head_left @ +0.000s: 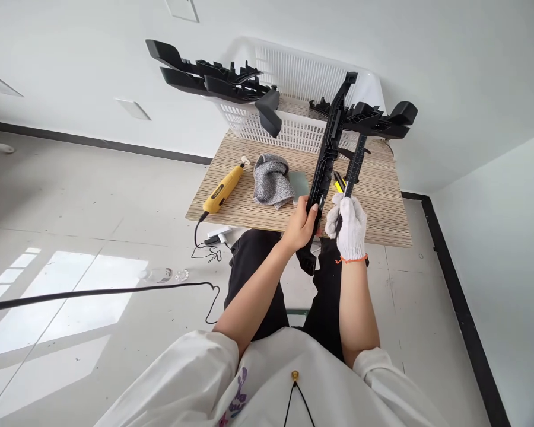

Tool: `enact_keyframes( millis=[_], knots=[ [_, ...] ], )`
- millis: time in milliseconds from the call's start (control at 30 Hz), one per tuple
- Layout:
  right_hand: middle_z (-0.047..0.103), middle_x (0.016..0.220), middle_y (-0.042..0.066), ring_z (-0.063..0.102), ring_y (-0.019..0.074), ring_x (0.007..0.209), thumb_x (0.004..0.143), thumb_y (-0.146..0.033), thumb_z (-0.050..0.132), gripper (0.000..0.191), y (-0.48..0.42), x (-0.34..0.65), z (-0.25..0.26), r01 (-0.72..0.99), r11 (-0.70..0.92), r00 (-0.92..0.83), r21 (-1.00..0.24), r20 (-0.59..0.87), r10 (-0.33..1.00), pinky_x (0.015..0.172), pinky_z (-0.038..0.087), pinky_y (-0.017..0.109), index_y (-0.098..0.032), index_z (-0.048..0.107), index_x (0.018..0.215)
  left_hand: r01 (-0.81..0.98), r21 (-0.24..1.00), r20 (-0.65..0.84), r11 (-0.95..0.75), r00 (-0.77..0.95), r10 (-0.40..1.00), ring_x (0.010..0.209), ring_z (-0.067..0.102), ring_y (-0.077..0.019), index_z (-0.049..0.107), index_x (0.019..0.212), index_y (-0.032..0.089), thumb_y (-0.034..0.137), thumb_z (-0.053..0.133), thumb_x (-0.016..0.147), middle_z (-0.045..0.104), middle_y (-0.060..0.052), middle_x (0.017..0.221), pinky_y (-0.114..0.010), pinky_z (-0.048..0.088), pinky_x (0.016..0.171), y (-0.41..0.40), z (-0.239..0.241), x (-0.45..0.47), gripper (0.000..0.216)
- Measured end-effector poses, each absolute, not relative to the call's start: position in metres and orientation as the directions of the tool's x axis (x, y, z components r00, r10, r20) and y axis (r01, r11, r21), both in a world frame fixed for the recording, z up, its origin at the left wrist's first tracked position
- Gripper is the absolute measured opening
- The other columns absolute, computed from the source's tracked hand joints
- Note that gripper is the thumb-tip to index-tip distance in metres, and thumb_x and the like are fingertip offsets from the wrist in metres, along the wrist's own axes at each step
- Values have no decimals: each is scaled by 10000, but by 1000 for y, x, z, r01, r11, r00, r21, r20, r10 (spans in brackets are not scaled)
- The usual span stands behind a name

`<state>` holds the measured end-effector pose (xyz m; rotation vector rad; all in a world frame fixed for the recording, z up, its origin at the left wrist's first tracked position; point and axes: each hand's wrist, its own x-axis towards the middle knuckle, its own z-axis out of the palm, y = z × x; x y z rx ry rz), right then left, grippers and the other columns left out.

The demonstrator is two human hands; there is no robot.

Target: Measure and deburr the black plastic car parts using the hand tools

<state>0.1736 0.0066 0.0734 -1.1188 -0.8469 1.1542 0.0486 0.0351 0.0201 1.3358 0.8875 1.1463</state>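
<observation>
My bare left hand [301, 225] is closed round the lower part of a long black plastic part [330, 142] that stands tilted over the small wooden table [382, 201]. My right hand [350, 225], in a white knit glove, grips a yellow-and-black knife-like tool [339, 184] held against the part's right side. Beside it a second narrow black strip [356, 160] slants up toward the basket.
A white slatted basket [293, 77] at the table's far end carries several black plastic parts [218, 80] across its rim. A yellow rotary tool [225, 188], a grey glove [271, 181] and a grey-green pad lie on the table. Cables run over the floor at left.
</observation>
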Motion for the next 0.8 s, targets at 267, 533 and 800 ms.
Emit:
enact_keyframes(
  millis=[267, 533, 800],
  knots=[
    [689, 668, -110, 442, 75, 284, 952, -516, 643, 641, -16, 169, 62, -256, 2, 152, -967, -39, 988, 251, 301, 175, -345, 434, 1533, -89, 985, 160, -146, 181, 970, 629, 640, -149, 461, 1170, 235, 683, 492, 1000, 670, -29, 878, -286, 493, 613, 36, 19, 48, 480],
    [753, 869, -57, 591, 68, 427, 833, -480, 759, 489, 2, 170, 59, -288, 11, 202, -957, -49, 978, 382, 455, 179, -279, 573, 1238, 7, 978, 204, -207, 142, 969, 806, 654, -191, 488, 1156, 229, 592, 526, 1020, 651, -40, 945, -308, 485, 743, 39, 19, 47, 390],
    [644, 662, -75, 520, 63, 373, 821, -573, 775, 448, 32, 160, 81, -285, -50, 278, -957, -133, 951, 334, 394, 179, -243, 475, 859, -86, 990, 125, -110, 196, 972, 536, 580, -140, 471, 1152, 244, 613, 506, 1022, 622, 9, 767, -290, 471, 578, 36, 23, 46, 393]
  ],
)
